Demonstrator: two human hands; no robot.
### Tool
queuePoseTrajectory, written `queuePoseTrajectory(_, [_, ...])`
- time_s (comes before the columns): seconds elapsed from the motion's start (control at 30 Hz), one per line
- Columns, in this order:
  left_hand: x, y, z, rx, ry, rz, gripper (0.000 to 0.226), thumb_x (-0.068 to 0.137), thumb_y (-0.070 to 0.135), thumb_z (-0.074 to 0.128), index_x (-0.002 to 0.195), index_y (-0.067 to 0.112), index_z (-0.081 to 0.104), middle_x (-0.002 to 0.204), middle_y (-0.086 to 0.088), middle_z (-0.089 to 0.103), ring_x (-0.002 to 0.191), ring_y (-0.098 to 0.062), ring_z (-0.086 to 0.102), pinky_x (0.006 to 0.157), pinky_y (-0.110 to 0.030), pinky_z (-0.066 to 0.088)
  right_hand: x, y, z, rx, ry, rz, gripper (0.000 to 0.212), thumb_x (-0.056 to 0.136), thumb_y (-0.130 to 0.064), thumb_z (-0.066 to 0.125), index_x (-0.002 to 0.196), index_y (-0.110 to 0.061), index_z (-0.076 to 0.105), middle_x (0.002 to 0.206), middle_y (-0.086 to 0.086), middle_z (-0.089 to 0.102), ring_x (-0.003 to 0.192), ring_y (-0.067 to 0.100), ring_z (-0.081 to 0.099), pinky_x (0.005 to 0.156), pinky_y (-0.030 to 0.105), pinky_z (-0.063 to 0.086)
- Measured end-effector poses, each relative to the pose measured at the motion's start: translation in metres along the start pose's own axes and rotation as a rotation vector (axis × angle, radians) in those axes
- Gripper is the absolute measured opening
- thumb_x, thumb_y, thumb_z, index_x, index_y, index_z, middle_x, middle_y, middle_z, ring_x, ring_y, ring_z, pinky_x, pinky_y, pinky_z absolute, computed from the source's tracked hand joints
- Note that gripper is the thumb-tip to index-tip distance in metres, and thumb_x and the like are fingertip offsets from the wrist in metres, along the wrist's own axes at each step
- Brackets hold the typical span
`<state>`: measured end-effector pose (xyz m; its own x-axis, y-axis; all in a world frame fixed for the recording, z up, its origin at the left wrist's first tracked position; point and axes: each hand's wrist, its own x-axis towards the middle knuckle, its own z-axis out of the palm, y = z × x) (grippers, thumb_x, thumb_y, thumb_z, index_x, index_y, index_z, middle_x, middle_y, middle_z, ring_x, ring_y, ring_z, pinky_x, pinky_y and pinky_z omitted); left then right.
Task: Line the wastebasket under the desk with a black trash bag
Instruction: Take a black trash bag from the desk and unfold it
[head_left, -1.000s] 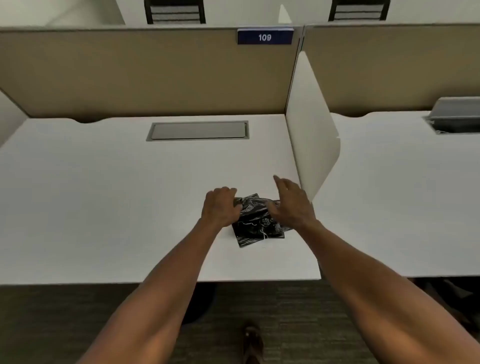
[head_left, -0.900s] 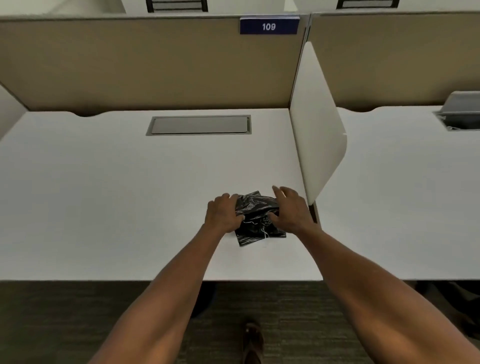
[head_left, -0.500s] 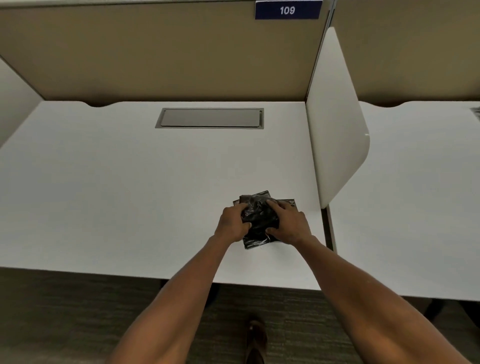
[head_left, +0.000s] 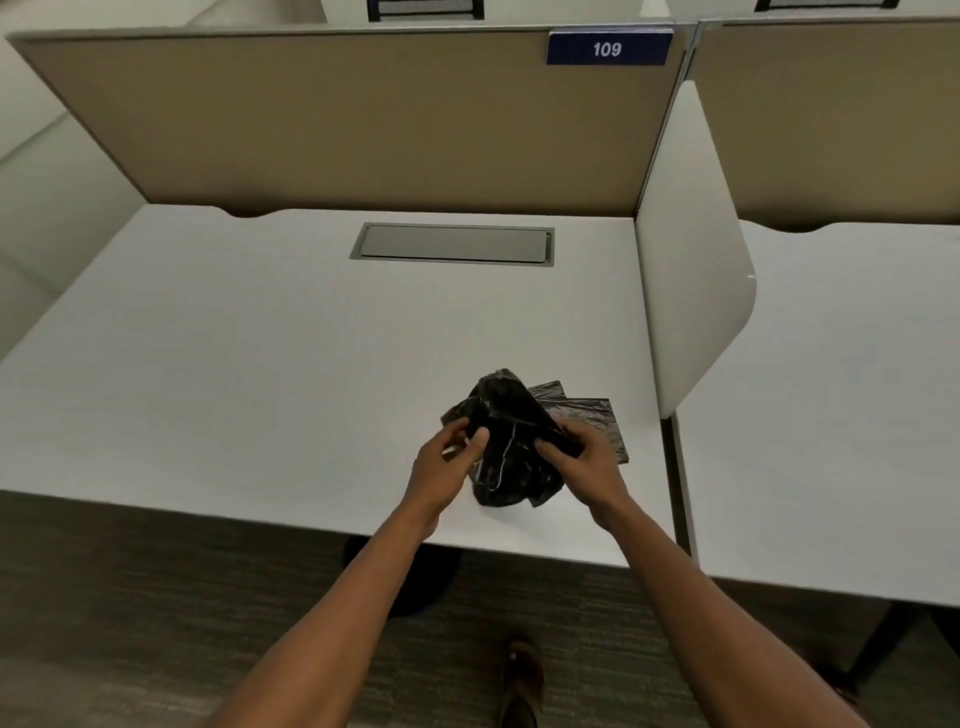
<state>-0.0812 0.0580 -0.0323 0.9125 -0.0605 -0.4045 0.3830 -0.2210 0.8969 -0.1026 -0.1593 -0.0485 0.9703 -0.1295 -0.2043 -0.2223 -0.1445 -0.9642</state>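
Observation:
A crumpled black trash bag (head_left: 506, 441) is lifted off the white desk (head_left: 260, 374) near its front right corner. My left hand (head_left: 447, 462) pinches its left edge and my right hand (head_left: 582, 462) grips its right side. More folded black bags (head_left: 597, 415) lie flat on the desk just behind my right hand. A dark round shape (head_left: 415, 582) shows under the desk's front edge between my arms; it may be the wastebasket, mostly hidden by the desktop and my left arm.
A white side divider (head_left: 691, 291) stands right of the bags, a tan back panel (head_left: 363, 119) with a "109" sign (head_left: 607, 49) behind. A grey cable hatch (head_left: 452, 244) sits mid-desk. A second desk (head_left: 831, 389) adjoins on the right. My shoe (head_left: 524, 675) rests on the carpet.
Both hands closed on the top bag and raised it off the folded stack, and it has loosened into a bunched shape. The camera tilted and shifted to the left.

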Motion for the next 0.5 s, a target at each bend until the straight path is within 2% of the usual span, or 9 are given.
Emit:
queuePoseTrajectory(0.07, [-0.027, -0.001, -0.012, -0.08, -0.06, 0.036, 0.063, 0.069, 0.072, 0.075, 0.124, 0.044, 0.067, 0.13, 0.007, 0.072, 0.121, -0.01, 0.068, 0.1, -0.032, 0.057, -0.022, -0.009, 0.012, 0.178, -0.049, 0.025, 0.02, 0.09, -0.014, 0.076, 0.108, -0.023, 0.08, 0.098, 0.002, 0.081, 0.094, 0.017, 0.077, 0.074, 0.028, 0.06])
queuePoseTrajectory(0.13, [-0.057, -0.001, -0.025, -0.141, -0.116, 0.071, 0.064, 0.067, 0.072, 0.079, 0.124, 0.044, 0.069, 0.124, 0.012, 0.075, 0.117, -0.005, 0.07, 0.098, -0.031, 0.06, -0.044, -0.018, 0.025, 0.32, -0.103, 0.037, 0.022, 0.089, -0.011, 0.077, 0.111, -0.016, 0.079, 0.1, 0.007, 0.081, 0.091, 0.016, 0.077, 0.07, 0.024, 0.058])
queuePoseTrajectory(0.2, [-0.085, -0.003, -0.037, -0.195, -0.168, 0.086, 0.059, 0.074, 0.062, 0.082, 0.128, 0.04, 0.069, 0.127, 0.011, 0.074, 0.12, -0.006, 0.07, 0.096, -0.031, 0.06, -0.066, -0.026, 0.04, 0.372, -0.157, 0.026, 0.028, 0.086, -0.012, 0.081, 0.114, -0.01, 0.077, 0.107, 0.015, 0.079, 0.099, 0.024, 0.076, 0.077, 0.03, 0.06])
queuePoseTrajectory(0.27, [-0.112, -0.007, -0.047, -0.224, -0.19, 0.089, 0.056, 0.079, 0.052, 0.084, 0.131, 0.035, 0.068, 0.13, 0.005, 0.074, 0.122, -0.011, 0.069, 0.098, -0.034, 0.059, -0.088, -0.032, 0.058, 0.362, -0.216, 0.006, 0.034, 0.082, -0.019, 0.084, 0.115, -0.01, 0.077, 0.11, 0.016, 0.079, 0.105, 0.029, 0.075, 0.084, 0.035, 0.061])
queuePoseTrajectory(0.37, [-0.149, -0.015, -0.064, -0.284, -0.148, 0.043, 0.057, 0.074, 0.047, 0.09, 0.125, 0.027, 0.071, 0.124, -0.001, 0.077, 0.119, -0.02, 0.072, 0.1, -0.041, 0.059, -0.121, -0.041, 0.088, 0.339, -0.279, -0.004, 0.036, 0.081, -0.023, 0.085, 0.115, -0.017, 0.078, 0.113, 0.011, 0.08, 0.107, 0.026, 0.075, 0.088, 0.034, 0.061])
queuePoseTrajectory(0.5, [-0.194, -0.028, -0.104, -0.375, -0.066, 0.008, 0.066, 0.07, 0.043, 0.092, 0.126, 0.015, 0.071, 0.122, -0.009, 0.077, 0.119, -0.025, 0.072, 0.101, -0.042, 0.058, -0.159, -0.05, 0.13, 0.359, -0.316, 0.031, 0.033, 0.085, -0.025, 0.08, 0.115, -0.012, 0.079, 0.114, 0.015, 0.079, 0.107, 0.029, 0.075, 0.089, 0.035, 0.06])
